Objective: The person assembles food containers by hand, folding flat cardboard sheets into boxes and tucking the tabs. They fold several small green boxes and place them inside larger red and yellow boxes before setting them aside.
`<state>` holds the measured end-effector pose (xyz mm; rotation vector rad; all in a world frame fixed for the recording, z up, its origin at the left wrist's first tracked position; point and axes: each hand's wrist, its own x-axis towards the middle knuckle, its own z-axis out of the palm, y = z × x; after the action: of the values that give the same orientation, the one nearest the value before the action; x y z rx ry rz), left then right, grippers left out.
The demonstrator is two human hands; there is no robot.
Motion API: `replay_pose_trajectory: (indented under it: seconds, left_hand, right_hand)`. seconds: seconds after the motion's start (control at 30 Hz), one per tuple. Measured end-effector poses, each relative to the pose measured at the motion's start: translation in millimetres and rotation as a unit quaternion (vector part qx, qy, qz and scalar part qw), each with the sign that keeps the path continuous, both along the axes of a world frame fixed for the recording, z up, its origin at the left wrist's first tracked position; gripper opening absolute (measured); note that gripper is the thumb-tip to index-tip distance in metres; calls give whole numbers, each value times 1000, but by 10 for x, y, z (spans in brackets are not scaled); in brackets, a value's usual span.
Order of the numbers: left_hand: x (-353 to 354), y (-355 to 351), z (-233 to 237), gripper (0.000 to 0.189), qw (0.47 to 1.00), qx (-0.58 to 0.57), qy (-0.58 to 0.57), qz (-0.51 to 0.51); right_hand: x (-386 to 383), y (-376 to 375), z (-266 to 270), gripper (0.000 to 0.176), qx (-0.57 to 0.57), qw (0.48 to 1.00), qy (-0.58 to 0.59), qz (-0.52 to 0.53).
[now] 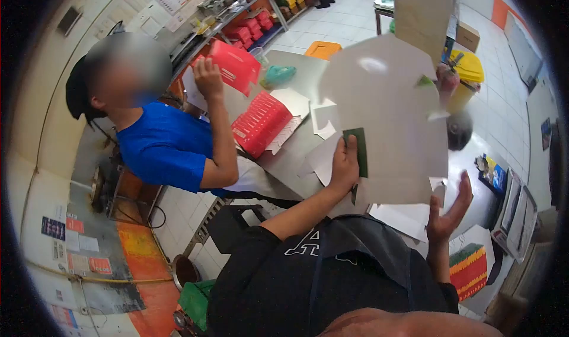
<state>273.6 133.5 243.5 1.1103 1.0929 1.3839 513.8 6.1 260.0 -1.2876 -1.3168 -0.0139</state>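
A large pale sheet with cut corners [391,100] is held up over the metal table [296,180]. My left hand [345,165] grips its left edge, where a dark green patch shows beside the fingers. Near the sheet's lower right corner, my right hand [448,209] has its thumb and fingers spread apart, with the thumb close to the lower edge. More white sheets [400,218] lie beneath on the table. A stack of red folded card boxes [261,123] rests on the table to the left.
At the left stands a co-worker in a blue shirt [166,141], holding a red piece [233,64]. A teal bag [280,75] lies at the table's far end. Toward the right are a blue packet [493,174], a red-and-green patterned stack [468,272] and a yellow bin [468,67].
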Motion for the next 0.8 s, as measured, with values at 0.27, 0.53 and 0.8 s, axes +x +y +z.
replay_pose_trajectory:
  seconds: [0.27, 0.53, 0.8]
  left_hand:
    - [242, 2, -98, 46, 981, -125, -125, -78]
    - [-32, 34, 517, 66, 914, -179, 56, -359]
    - [110, -68, 1088, 37, 946, -63, -92, -305]
  right_hand:
    - [-231, 16, -177, 60, -106, 972, 134, 159]
    - [112, 76, 344, 43, -9, 995, -90, 44]
    - [-51, 210, 259, 48, -2, 959, -246, 139]
